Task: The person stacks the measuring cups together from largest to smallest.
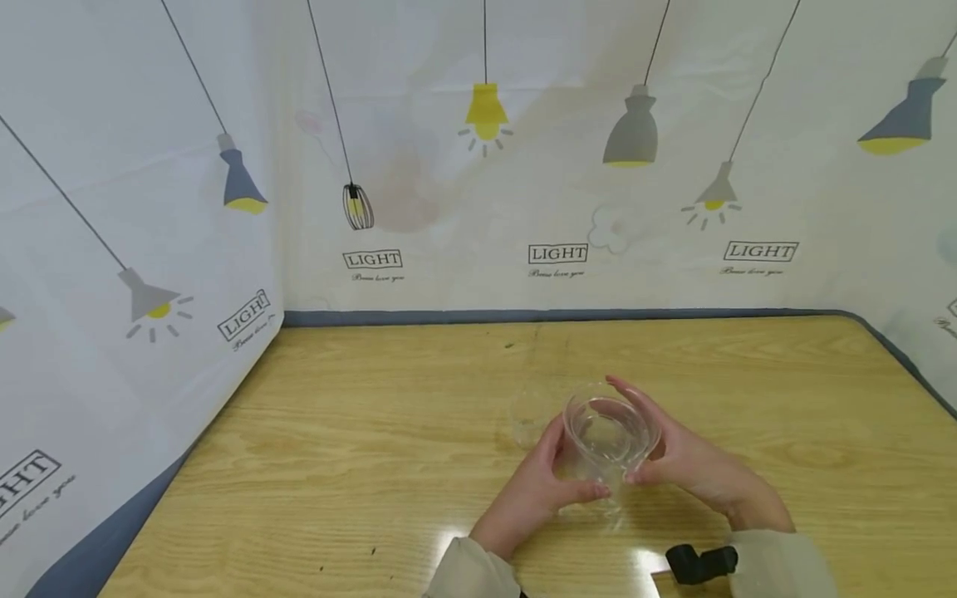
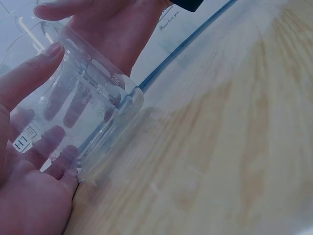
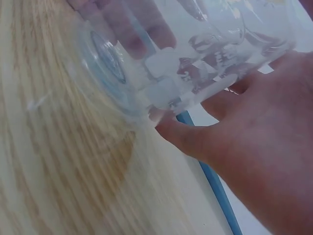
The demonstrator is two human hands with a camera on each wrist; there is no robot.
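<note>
A clear beaker (image 1: 609, 428) with a wide round rim is held between both hands over the wooden table. My left hand (image 1: 534, 490) grips its near left side, thumb across the front and fingers curled around the wall. From the right, my right hand (image 1: 688, 461) grips the opposite side, with its thumb near the front. Faint printed marks show on the beaker (image 2: 93, 95) in the left wrist view, where its base is close to the tabletop. Through the clear wall of the beaker (image 3: 215, 44), fingers are visible in the right wrist view.
Behind the left hand, a faint clear round object (image 1: 529, 419) stands on the wooden table (image 1: 336, 432). A white curtain (image 1: 449, 208) printed with lamps closes off the back and sides. By the right sleeve (image 1: 781, 565) is a black device (image 1: 699, 565).
</note>
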